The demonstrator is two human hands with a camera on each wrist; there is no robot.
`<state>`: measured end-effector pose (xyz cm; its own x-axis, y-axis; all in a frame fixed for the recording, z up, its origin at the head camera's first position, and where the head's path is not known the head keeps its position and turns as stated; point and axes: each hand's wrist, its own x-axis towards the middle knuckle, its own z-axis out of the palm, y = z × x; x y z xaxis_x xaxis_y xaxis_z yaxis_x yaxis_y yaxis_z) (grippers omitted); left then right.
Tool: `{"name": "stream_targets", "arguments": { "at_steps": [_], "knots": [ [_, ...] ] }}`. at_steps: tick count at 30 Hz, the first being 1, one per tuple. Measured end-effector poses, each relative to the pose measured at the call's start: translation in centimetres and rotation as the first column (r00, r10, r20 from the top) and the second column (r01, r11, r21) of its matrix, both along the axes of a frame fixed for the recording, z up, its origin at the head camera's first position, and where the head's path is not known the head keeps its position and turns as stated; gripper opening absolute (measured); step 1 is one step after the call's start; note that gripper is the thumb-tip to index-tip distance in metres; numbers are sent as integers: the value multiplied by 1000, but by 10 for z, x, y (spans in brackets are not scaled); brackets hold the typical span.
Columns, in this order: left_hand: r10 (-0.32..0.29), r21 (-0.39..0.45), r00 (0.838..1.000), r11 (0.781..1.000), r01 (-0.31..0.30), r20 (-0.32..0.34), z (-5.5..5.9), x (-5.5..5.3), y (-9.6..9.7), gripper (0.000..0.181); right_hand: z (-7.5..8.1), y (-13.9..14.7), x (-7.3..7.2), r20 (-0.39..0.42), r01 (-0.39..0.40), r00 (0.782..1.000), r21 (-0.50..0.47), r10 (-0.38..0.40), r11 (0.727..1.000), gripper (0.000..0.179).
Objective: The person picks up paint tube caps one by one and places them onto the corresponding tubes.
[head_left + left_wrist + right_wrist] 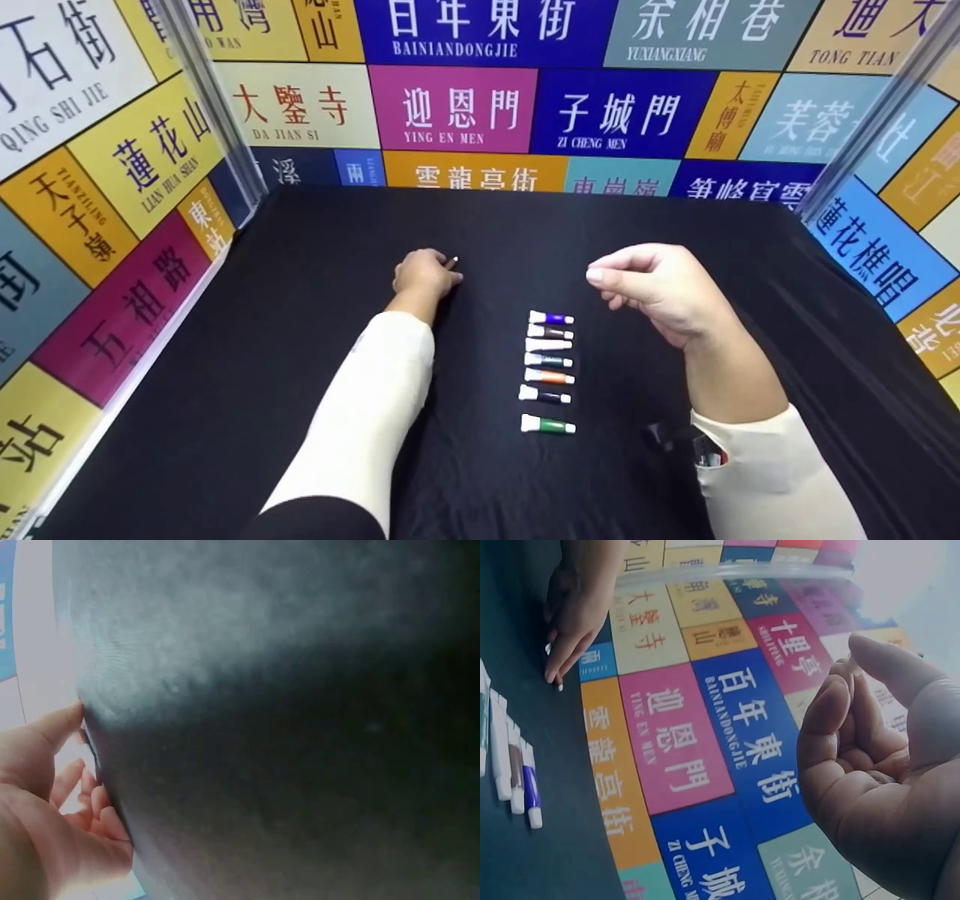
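My left hand (425,274) is low over the black cloth, left of a column of paint tubes, and pinches a small paint tube (452,262) with a white cap. Most of that tube is hidden by the fingers; its cap (560,688) peeks out in the right wrist view. The left wrist view shows the left hand (56,799) at the cloth's edge, with no tube visible there. Raised to the right of the column, my right hand (660,292) has curled fingers, thumb near the index fingertip, and nothing visible between them.
Several white-capped tubes lie crosswise in a column, from a purple tube (553,318) at the far end, past an orange tube (555,377), to a green tube (553,426) nearest me. Panels with street names (454,109) stand around the black cloth (330,225).
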<state>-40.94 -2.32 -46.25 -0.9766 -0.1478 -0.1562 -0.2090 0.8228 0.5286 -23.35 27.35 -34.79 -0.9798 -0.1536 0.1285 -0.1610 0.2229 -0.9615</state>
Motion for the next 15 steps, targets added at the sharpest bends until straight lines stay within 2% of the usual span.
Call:
{"name": "stream_targets", "arguments": {
  "at_steps": [5, 7, 12, 15],
  "knots": [
    [-23, 3, 999, 1000, 23, -40, 2, -1, -9, 29, 5, -10, 6, -61, -40, 997, 23, 41, 999, 8],
    [-36, 10, 998, 999, 37, -46, 3, 2, -10, 26, 5, -13, 9, -78, -54, 995, 37, 57, 998, 9],
    [-49, 20, 995, 999, 51, -85, 0, 5, -11, 21, 6, -18, 16, -128, -87, 987, 90, 98, 992, 13],
    [-38, 63, 993, 997, 45, -113, -1, 7, -10, 20, 7, -19, 20, -148, -106, 982, 97, 119, 990, 13]
  ]
}}
